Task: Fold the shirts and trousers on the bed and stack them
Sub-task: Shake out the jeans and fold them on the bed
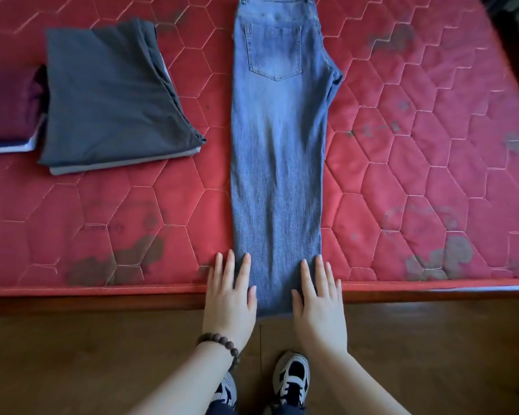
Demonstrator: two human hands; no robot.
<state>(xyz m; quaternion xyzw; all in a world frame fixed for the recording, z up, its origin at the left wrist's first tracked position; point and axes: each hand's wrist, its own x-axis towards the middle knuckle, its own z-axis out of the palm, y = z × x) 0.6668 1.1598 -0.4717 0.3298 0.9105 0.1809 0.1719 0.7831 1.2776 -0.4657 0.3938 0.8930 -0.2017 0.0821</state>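
At the far left edge a purple folded garment (8, 103) is lying on the red quilted mattress (417, 181), sitting on top of a paler layer that is peeking out beneath it. Just beside it, a dark grey folded garment (111, 97) is resting on another pale piece, forming a second low stack that is tilting slightly clockwise. Moving toward the middle, the blue jeans (277, 145) are lying lengthwise away from the person, folded leg over leg with a back pocket facing up, the waistband running out of view at the top and the hems hanging just over the near edge of the mattress. The left hand (231, 295), wearing a brown bead bracelet (219, 345) at the wrist, is lying flat with fingers straight and slightly spread, its thumb side pressing on the left edge of the hems while the outer fingers are touching the mattress. The right hand (319, 298) is mirroring it, flat and spread, pressing on the right edge of the hems. Below, two black and white sneakers (291, 375) are standing on the wooden floor (72, 354).
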